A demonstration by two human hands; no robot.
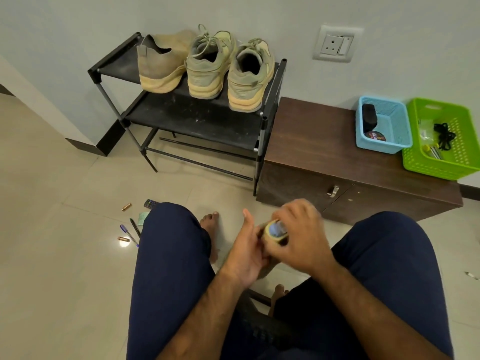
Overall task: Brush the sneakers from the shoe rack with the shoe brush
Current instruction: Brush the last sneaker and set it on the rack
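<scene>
I sit with a tan sneaker (267, 271) low between my knees, mostly hidden by my hands. My left hand (246, 253) holds it from the left side with the thumb raised. My right hand (298, 235) grips a small tan shoe brush (276, 229) with a bluish face, blurred, against the top of the sneaker. On the top shelf of the black shoe rack (111, 63) stand a tan slip-on sneaker (161, 66) and a pair of olive laced sneakers (207, 68) (249, 81), heels towards me.
A brown cabinet (311, 141) right of the rack carries a blue basket (400, 120) with a black item (369, 118) and a green basket (441, 167). Batteries (126, 207), pens (130, 235) and a remote (150, 203) lie on the tile floor by my left knee.
</scene>
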